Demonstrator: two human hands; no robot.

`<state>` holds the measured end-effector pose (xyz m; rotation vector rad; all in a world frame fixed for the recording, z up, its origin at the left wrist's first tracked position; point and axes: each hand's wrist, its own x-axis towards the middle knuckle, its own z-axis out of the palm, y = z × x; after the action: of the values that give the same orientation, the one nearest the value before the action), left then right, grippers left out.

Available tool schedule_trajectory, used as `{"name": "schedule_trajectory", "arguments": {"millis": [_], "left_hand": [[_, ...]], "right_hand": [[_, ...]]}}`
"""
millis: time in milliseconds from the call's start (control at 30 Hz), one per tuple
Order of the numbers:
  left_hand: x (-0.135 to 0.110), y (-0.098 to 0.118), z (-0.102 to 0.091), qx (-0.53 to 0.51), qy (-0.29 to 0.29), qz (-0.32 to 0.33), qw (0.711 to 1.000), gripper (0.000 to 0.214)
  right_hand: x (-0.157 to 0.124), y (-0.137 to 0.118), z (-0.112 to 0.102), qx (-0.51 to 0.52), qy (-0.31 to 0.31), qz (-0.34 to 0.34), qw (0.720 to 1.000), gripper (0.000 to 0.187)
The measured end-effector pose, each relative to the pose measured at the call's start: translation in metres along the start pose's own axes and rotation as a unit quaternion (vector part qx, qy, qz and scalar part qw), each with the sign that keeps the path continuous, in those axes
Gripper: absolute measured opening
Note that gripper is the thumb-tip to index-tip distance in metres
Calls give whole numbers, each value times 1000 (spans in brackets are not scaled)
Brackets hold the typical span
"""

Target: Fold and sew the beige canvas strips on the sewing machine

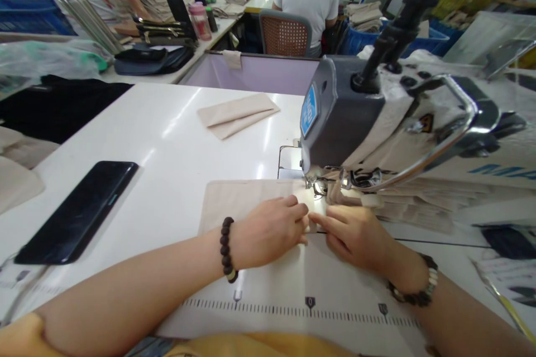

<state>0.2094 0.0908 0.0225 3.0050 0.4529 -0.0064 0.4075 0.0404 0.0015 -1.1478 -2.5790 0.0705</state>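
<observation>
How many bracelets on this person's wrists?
2. A dark bead bracelet on the left wrist, and a dark-and-pale bead bracelet on the right wrist.

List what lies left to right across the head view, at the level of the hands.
Phone → beaded bracelet → left hand → right hand → second bracelet
</observation>
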Motion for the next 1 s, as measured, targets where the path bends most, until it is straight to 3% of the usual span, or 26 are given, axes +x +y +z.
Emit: {"name": "schedule_trajectory", "arguments": {"millis": [133,333,533,1000], "left_hand": [[-5,4,-8,-15,-31,35,999,22],[-3,0,-12,-45,-42,20,998,22],[0,-8,-7,-53,-25,7,998,22],[8,-27,5,-50,68,-40,996,24]], "right_hand": [[1,-6,-8,10,-5,-49,999,31],[2,-8,-8,-3,-4,-18,1000,32],[1,-4,-1,-20,15,35,999,30],[9,-6,6,-100,-41,139,984,45]]}}
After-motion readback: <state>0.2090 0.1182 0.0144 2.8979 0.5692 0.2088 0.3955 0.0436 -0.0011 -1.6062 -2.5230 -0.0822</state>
